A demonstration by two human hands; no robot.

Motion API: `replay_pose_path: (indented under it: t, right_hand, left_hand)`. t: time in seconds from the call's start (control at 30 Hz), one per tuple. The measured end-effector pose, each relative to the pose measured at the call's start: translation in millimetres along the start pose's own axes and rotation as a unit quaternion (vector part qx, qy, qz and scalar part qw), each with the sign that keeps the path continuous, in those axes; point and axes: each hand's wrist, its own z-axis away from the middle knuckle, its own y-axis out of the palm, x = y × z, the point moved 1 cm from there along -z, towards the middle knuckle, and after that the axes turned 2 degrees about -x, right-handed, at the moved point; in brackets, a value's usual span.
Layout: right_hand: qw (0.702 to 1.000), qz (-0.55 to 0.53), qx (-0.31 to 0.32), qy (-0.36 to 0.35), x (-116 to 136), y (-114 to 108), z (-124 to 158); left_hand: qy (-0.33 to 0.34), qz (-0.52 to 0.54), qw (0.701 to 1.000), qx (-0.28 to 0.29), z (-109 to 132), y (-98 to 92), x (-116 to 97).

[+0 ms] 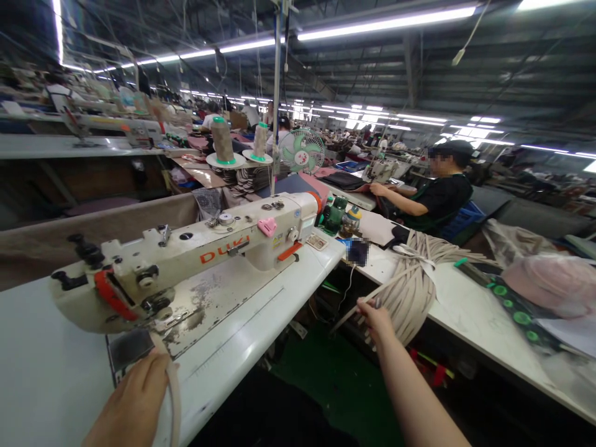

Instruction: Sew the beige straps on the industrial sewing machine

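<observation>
Right grip [379, 321] pinching beige strip [347, 317], bundle [415, 295] just beside, left grip [136, 397] holding second strip [175, 397]

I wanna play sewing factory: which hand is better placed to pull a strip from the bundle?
Probably the right hand: it pinches a pale strip at the bundle's edge. The left hand is away by the sewing machine.

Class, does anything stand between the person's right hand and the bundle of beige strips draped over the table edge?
Nothing visible does. The right hand is at the near side of the bundle, thumb and fingertips pinching a single strip. A white tie crosses the bundle higher up, clear of the hand.
</observation>
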Motion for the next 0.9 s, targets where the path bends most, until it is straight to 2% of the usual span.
replay_pose_path:
  t: [0.07,0.13,0.37,0.5,0.57,0.63,0.77,0.9]
  right_hand:
    - [0.998,-0.002,0.06,0.032,-17,17,20]
    - [0.995,-0.007,0.088,0.053,-25,25,27]
    - [0.996,-0.071,0.038,0.041,-7,22,-3]
    - [0.99,-0.046,0.117,0.056,-15,36,14]
    - [0.984,-0.029,0.164,0.069,-21,43,25]
    - [0.981,-0.026,0.179,0.068,-22,46,28]
    - [0.988,-0.051,0.144,0.032,-13,43,20]
    - [0.989,-0.055,0.137,-0.007,-7,45,22]
  left_hand:
    - [0.004,-0.014,1.0,0.001,3,2.8,2]
    - [0.006,-0.022,1.0,0.002,4,4.7,3]
    - [0.023,-0.041,0.999,0.013,8,13.2,12]
    - [0.03,-0.03,0.999,-0.016,8,15.2,12]
    - [0.027,-0.018,0.999,-0.027,6,9.6,6]
    - [0.02,-0.01,0.999,-0.032,4,-0.9,-3]
    - [0.026,0.012,0.998,-0.051,-2,-23.4,-21]
    - [0.026,0.024,0.997,-0.07,-4,-29.9,-26]
